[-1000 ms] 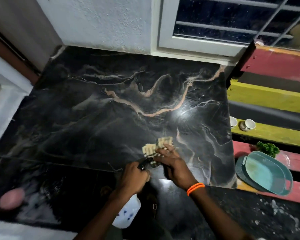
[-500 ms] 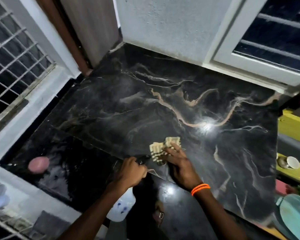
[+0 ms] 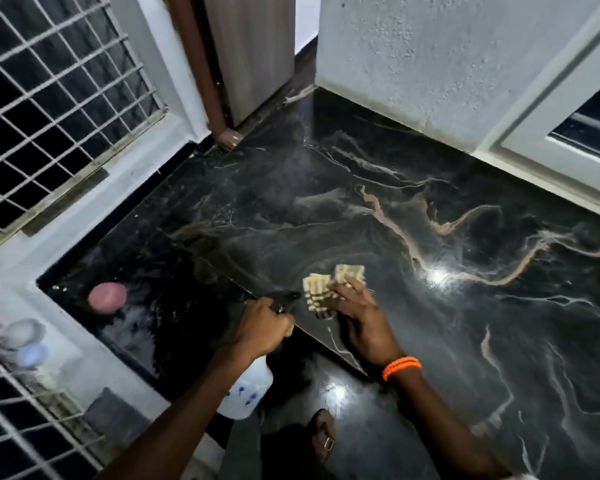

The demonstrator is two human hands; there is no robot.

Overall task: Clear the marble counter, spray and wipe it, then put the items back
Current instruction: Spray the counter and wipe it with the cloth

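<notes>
The black marble counter (image 3: pixel 378 216) with pale and tan veins fills the middle of the view, bare apart from the cloth. My right hand (image 3: pixel 361 320), with an orange bead band at the wrist, presses a beige checked cloth (image 3: pixel 323 292) flat on the counter near its front edge. Just left of it, my left hand (image 3: pixel 264 330) grips the black trigger head of a white spray bottle (image 3: pixel 248 393), whose body hangs below the hand over the dark floor. The nozzle points toward the cloth.
A pink round object (image 3: pixel 106 297) lies on the dark floor at the left. A barred window (image 3: pixel 56 98) stands at the left, a white wall (image 3: pixel 447 57) and window frame (image 3: pixel 548 126) behind the counter, a door edge (image 3: pixel 253 53) at the back corner.
The view has swung to the left, so the coloured shelves and dishes on the right have left the frame. Both hands keep their places with cloth and bottle.
</notes>
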